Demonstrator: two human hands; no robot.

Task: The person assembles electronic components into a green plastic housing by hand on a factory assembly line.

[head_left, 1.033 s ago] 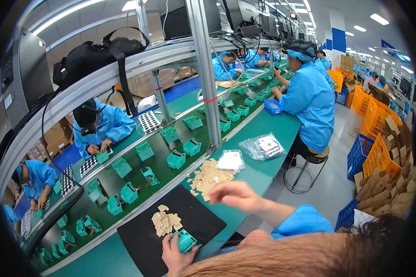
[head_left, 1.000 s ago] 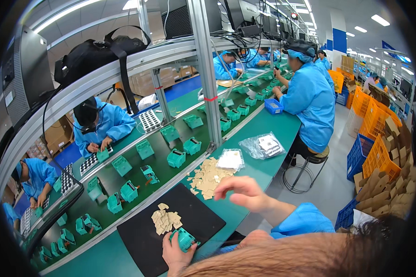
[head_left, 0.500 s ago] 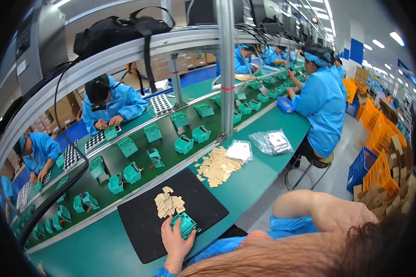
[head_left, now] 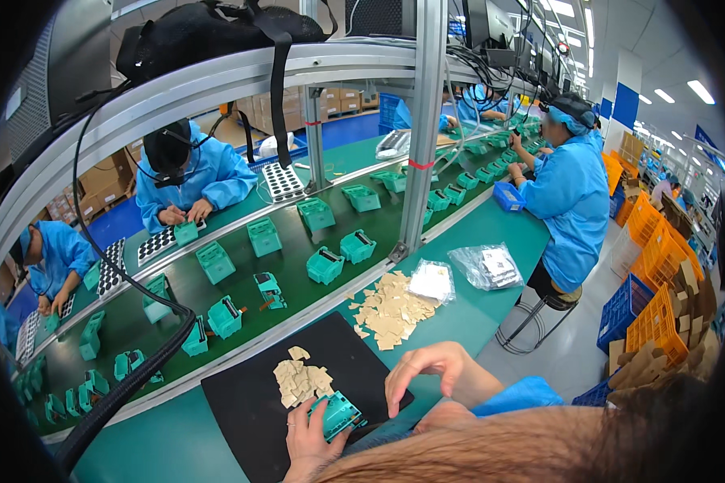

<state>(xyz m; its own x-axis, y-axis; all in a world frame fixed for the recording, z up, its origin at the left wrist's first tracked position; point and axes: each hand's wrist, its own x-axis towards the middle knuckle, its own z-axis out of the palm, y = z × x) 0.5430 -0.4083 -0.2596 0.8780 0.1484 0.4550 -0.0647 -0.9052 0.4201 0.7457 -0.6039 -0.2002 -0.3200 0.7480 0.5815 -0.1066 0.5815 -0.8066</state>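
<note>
My left hand [head_left: 312, 439] is wrapped round a teal-green plastic housing [head_left: 340, 414], holding it at the near side of a black mat [head_left: 246, 406]. Just beyond the housing, a small heap of tan card-like pieces [head_left: 300, 381] lies on the mat, touching or nearly touching it. To the right, my right hand [head_left: 439, 372] hovers by the mat's right edge. Its fingers are bent but apart, and nothing shows between them. Hair covers part of the lower right, hiding my right forearm in places.
A larger pile of tan pieces [head_left: 399, 307] lies beyond the mat, beside clear bags of white items [head_left: 488, 267]. Green housings line the conveyor [head_left: 290, 299]. A metal post [head_left: 423, 137] and black cable [head_left: 129, 378] stand nearby. A co-worker [head_left: 572, 201] sits at right; others work across the belt.
My right hand has come from the lower right toward the mat, fingers now lowered. The left hand still holds the housing. The whole view has shifted slightly.
</note>
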